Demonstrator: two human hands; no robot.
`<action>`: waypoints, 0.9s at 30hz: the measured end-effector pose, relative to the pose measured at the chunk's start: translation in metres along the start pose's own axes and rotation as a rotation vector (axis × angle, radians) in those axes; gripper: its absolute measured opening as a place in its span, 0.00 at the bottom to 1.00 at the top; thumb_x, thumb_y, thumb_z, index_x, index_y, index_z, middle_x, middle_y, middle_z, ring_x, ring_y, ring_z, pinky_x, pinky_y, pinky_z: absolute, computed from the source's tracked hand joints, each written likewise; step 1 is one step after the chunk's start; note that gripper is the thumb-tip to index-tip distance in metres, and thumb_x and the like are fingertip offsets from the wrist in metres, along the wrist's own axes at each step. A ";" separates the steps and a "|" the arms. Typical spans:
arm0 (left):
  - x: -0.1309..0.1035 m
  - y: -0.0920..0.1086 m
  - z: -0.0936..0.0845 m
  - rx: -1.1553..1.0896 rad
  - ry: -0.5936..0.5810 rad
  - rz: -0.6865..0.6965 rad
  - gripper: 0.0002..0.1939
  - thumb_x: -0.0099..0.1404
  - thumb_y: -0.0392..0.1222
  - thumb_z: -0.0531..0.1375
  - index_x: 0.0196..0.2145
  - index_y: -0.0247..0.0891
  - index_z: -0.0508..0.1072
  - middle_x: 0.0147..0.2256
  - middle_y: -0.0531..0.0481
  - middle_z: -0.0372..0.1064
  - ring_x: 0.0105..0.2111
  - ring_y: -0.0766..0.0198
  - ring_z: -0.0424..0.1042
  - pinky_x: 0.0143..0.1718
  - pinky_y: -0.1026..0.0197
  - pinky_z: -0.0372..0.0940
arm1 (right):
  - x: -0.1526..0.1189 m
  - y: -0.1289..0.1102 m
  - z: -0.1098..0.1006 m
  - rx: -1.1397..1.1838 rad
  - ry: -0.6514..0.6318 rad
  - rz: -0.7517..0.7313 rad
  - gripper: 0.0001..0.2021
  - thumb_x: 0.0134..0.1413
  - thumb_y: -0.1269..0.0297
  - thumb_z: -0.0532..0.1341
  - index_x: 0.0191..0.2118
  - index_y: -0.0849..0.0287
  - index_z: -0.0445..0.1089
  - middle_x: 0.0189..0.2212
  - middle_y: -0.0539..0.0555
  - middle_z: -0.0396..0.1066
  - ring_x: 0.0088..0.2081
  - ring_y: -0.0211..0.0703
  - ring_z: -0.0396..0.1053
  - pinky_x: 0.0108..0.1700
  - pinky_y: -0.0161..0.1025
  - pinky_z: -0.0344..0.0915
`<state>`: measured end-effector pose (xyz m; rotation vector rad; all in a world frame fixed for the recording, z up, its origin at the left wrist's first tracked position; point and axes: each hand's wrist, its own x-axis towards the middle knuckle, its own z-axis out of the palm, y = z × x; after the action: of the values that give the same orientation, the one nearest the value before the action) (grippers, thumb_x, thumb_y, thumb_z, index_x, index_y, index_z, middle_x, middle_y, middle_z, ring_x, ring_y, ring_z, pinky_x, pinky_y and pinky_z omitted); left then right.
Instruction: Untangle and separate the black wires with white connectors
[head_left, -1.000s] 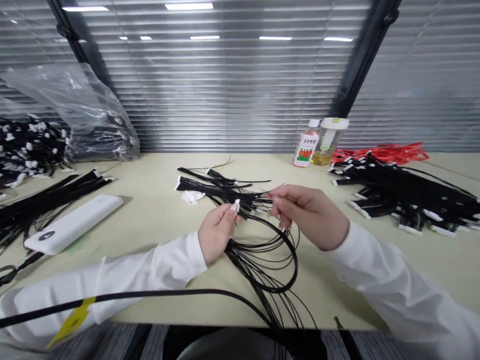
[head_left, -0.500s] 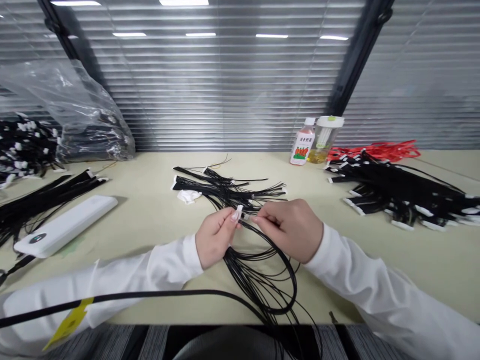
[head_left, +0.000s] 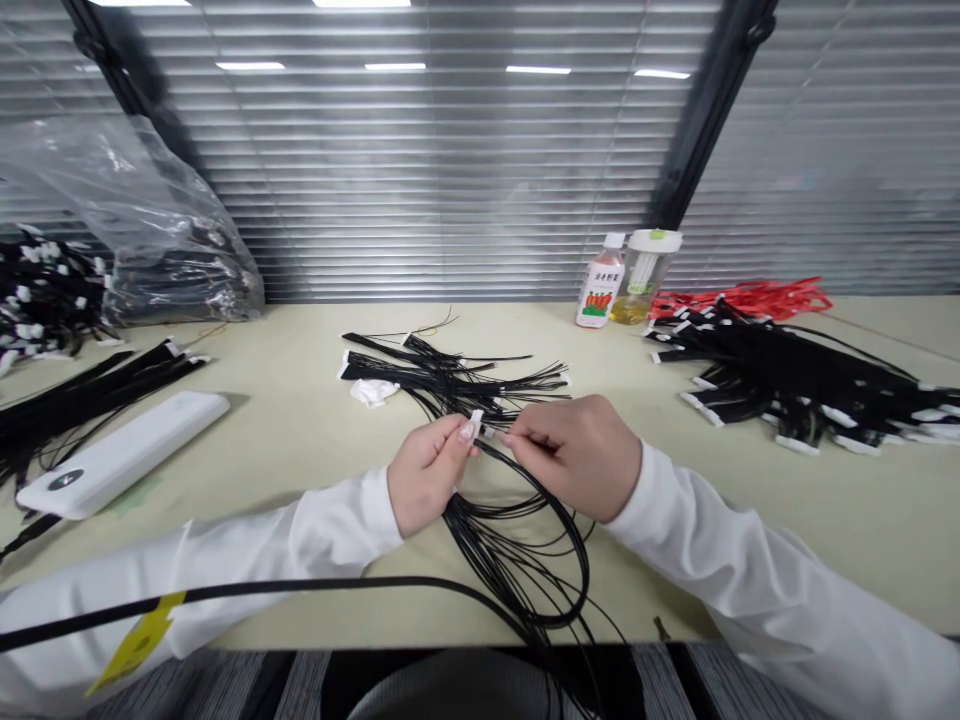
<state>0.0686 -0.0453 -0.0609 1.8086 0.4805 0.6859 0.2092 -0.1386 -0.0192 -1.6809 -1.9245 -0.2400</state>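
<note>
In the head view, my left hand [head_left: 427,470] is closed, its thumb and finger pinching a small white connector [head_left: 477,420] at the end of a black cable. Just to the right, my right hand [head_left: 581,455] is closed in a pinch by the connector's side; whatever sits between its fingertips is too small to make out. A thick black cable [head_left: 581,570] loops below both hands among many thin black wires [head_left: 487,555], which hang over the table's front edge. Behind the hands lie more black wire bundles [head_left: 442,370] with white ends, beside a crumpled white tissue [head_left: 373,392].
At left lie a white power bank [head_left: 135,450], black cables [head_left: 75,405] and a clear plastic bag [head_left: 180,250]. Toward the right back stand a drink bottle [head_left: 600,285] and a lidded cup [head_left: 646,275]. Black cable bundles [head_left: 795,365] and red strips [head_left: 780,296] lie farther right.
The whole view has shifted slightly, so things appear a little farther left. Both hands keep nearly the same pinch at the connector.
</note>
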 end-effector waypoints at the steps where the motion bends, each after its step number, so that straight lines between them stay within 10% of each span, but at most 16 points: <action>1: 0.000 0.000 0.000 0.004 -0.002 0.001 0.19 0.59 0.54 0.46 0.22 0.35 0.60 0.12 0.57 0.54 0.14 0.74 0.53 0.17 0.69 0.49 | 0.000 0.000 0.000 -0.011 0.000 -0.003 0.11 0.48 0.66 0.52 0.21 0.62 0.67 0.15 0.47 0.62 0.18 0.26 0.55 0.24 0.28 0.48; 27: 0.003 -0.008 0.001 -0.064 -0.107 -0.080 0.21 0.57 0.57 0.48 0.22 0.34 0.62 0.11 0.58 0.51 0.12 0.75 0.51 0.14 0.71 0.47 | -0.001 0.003 0.007 -0.188 -0.121 -0.064 0.14 0.54 0.64 0.47 0.25 0.61 0.66 0.22 0.50 0.65 0.26 0.32 0.61 0.29 0.30 0.50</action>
<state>0.0717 -0.0421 -0.0680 1.7464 0.4511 0.5408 0.2105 -0.1358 -0.0262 -1.7923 -2.1031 -0.3615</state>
